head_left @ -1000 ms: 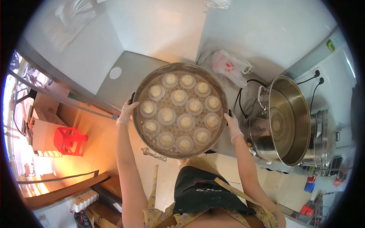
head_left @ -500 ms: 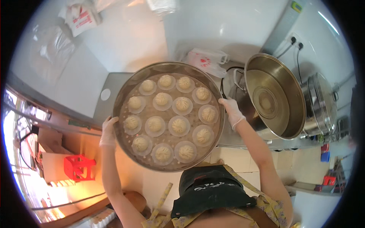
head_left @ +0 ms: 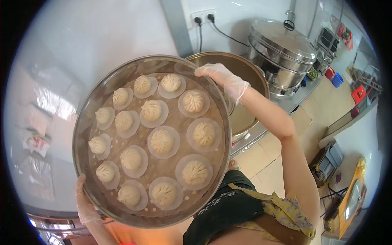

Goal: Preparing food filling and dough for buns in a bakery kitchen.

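My gloved hands hold a large round metal steamer tray (head_left: 157, 223) between them. Several pleated buns (head_left: 162, 141) stand in it, each on a small paper round, over a dotted brown liner. My left hand (head_left: 84, 202) grips the rim at the tray's lower left, part of it hidden behind the wall. At the upper right, my right hand (head_left: 223, 80) is closed over the rim. The tray is tilted and hangs partly over a wide, deep metal pot (head_left: 256, 77), covering its left side.
A lidded metal steamer pot (head_left: 281, 43) stands beyond the open pot on the counter (head_left: 300, 96). Two black plugs sit in a wall socket (head_left: 203, 18). A red basin and a blue bucket (head_left: 337, 80) are farther right, and a wooden board (head_left: 352, 200) at lower right.
My view has swung right. Both hands have carried the bun tray toward the open pot, so it now overlaps the pot. The tray is closer and more tilted.
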`<move>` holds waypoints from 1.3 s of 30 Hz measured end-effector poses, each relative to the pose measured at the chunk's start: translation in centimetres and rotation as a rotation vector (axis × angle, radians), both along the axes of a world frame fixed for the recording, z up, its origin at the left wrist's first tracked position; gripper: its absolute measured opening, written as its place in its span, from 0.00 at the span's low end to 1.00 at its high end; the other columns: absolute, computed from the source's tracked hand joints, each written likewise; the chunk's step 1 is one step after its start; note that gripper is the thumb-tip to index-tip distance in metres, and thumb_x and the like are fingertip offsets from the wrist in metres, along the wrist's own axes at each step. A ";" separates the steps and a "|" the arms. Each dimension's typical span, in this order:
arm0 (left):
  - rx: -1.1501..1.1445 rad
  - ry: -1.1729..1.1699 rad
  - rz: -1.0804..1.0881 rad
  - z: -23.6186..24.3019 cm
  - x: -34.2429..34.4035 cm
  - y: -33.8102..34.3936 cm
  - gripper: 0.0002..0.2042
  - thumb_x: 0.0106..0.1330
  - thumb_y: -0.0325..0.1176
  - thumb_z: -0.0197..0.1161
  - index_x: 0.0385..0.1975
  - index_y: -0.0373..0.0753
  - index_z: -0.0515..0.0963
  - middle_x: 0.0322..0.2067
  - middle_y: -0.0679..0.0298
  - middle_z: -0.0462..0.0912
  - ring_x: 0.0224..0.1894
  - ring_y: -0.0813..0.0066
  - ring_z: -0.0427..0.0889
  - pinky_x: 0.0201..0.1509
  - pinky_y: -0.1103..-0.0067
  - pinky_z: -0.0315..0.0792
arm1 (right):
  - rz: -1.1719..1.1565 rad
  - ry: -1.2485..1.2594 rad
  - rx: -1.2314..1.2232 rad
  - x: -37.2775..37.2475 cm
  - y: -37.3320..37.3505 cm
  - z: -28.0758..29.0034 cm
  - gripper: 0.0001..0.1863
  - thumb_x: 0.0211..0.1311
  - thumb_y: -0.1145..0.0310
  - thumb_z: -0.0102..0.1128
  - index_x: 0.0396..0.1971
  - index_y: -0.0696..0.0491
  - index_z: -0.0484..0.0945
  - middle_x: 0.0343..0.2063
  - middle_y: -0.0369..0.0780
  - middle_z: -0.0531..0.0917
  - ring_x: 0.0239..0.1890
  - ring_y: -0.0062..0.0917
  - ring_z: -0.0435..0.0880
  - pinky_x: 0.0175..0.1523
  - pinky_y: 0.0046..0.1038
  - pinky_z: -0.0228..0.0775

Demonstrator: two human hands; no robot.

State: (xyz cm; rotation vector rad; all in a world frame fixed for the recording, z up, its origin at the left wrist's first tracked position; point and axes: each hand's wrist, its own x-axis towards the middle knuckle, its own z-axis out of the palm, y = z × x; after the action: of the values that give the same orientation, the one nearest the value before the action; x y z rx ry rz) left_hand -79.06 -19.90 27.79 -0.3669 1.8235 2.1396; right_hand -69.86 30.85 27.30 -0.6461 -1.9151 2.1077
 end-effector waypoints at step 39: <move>-0.123 0.124 -0.186 4.1 5.2 2.9 0.23 0.59 0.43 0.59 0.50 0.34 0.70 0.48 0.60 0.76 0.50 0.68 0.73 0.55 0.74 0.64 | -0.090 0.068 0.231 2.1 2.3 0.9 0.22 0.43 0.54 0.63 0.27 0.61 0.80 0.23 0.44 0.79 0.29 0.25 0.74 0.36 0.28 0.67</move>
State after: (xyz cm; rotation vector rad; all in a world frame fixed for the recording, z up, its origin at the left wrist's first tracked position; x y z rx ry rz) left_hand -73.86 -17.05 31.93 -0.0885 1.9786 1.9691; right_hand -67.71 33.20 28.24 -0.5914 -2.0123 1.7964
